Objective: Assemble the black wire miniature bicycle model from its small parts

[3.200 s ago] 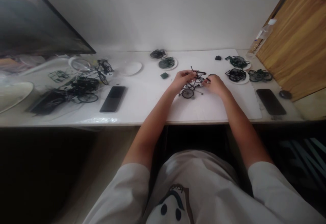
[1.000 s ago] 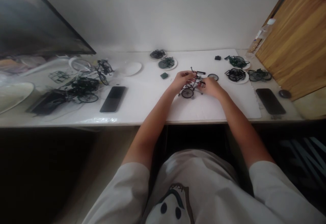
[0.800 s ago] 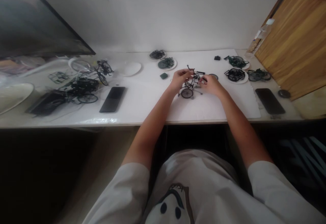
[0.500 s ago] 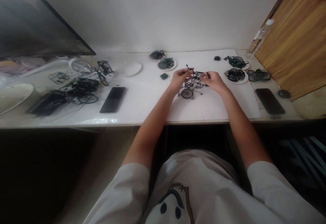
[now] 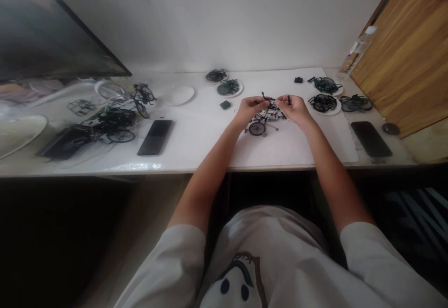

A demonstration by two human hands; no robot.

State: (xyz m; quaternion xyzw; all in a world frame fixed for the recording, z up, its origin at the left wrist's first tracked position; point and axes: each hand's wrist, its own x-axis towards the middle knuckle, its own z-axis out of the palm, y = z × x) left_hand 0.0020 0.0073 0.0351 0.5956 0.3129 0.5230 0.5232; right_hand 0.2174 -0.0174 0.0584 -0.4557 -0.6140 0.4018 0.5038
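Observation:
Close together over the white sheet, both hands are closed at a small dark model bicycle. My left hand [image 5: 251, 109] grips a dark thin part at the upper end of the model bicycle [image 5: 257, 128]. The fingers of my right hand [image 5: 292, 108] are pinched beside it, with a small dark piece sticking up between them. One wheel of the model faces me below my left hand, and thin frame pieces lie between the hands. My fingers hide part of the model.
Plates with dark and green parts [image 5: 229, 87] [image 5: 324, 103] stand behind and right. A green block [image 5: 225, 105] lies left of the hands. Phones [image 5: 155, 137] [image 5: 371, 139] lie on either side. Model bicycles [image 5: 117, 119] are piled left; a bottle [image 5: 357, 53] stands back right.
The dark part at my left hand has shifted slightly right, with its upper tip lower. My right hand has moved slightly, and the dark piece in it is more upright.

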